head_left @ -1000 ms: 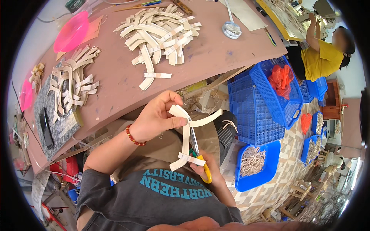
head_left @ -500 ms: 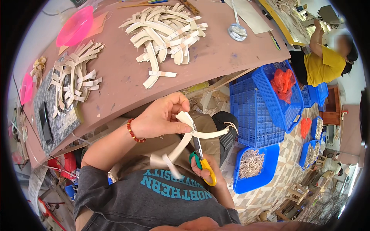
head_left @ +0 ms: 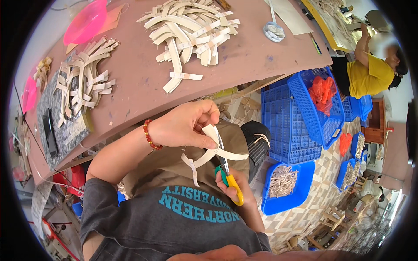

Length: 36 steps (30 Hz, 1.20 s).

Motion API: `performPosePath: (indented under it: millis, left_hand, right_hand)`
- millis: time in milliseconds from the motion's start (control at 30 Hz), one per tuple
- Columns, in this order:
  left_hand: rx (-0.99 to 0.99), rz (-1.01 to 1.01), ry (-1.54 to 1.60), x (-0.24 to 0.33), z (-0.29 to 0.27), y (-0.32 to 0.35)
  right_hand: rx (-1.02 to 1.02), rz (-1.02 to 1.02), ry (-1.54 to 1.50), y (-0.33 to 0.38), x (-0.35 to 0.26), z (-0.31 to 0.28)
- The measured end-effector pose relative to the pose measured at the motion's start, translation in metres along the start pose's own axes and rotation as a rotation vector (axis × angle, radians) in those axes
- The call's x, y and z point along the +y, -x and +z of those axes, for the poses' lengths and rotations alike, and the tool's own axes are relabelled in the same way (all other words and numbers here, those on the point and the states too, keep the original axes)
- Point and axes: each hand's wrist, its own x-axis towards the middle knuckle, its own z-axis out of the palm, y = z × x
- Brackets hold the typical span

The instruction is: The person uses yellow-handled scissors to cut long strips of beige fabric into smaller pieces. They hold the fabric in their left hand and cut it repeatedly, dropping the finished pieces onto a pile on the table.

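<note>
Between the thumb and fingers of my left hand [head_left: 191, 126] is a cream fabric strip [head_left: 209, 155], pinched at its upper end above my lap. Its lower part spreads into two curved arms, and a narrow tab hangs across the left one. My right hand [head_left: 238, 186] grips scissors [head_left: 233, 185] with one yellow and one green handle. Their blades point up and lie against the strip just beside my left thumb; whether they are parted is hard to make out. On the table ahead rests a large pile of similar cream strips [head_left: 191, 32].
A smaller strip pile [head_left: 82, 85] and a black phone [head_left: 50, 132] lie on the table's left part, near a pink bowl [head_left: 87, 21]. Right of me stand blue crates [head_left: 291, 126] and a blue tub [head_left: 302, 191] of small pieces. A person in yellow [head_left: 370, 78] works at far right.
The strip's lower arms have swung and settled, the left tab now hanging higher. Both hands keep their hold, close to the same place. The view has shifted slightly.
</note>
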Motion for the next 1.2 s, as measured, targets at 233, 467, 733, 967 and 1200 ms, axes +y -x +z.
performPosePath:
  millis: [233,467,733,967,1200]
  left_hand:
    - [0.009,-0.041,-0.053,0.004,-0.002,-0.001]
    - [-0.050,-0.073,-0.134,0.010,-0.002,-0.001]
    - [-0.090,-0.108,-0.111,0.010,-0.002,-0.007]
    - [0.078,0.017,0.303,0.013,-0.013,0.028]
    - [0.652,0.466,0.280,0.056,-0.089,0.160]
  right_hand:
    - [0.028,0.065,-0.028,0.003,0.004,-0.002]
    - [0.033,0.097,0.000,0.001,0.004,-0.001]
    - [0.049,0.044,-0.075,0.002,0.004,0.000]
    - [0.113,-0.031,-0.169,-0.007,0.023,0.005]
    - [0.062,-0.088,-0.303,-0.030,0.043,-0.005]
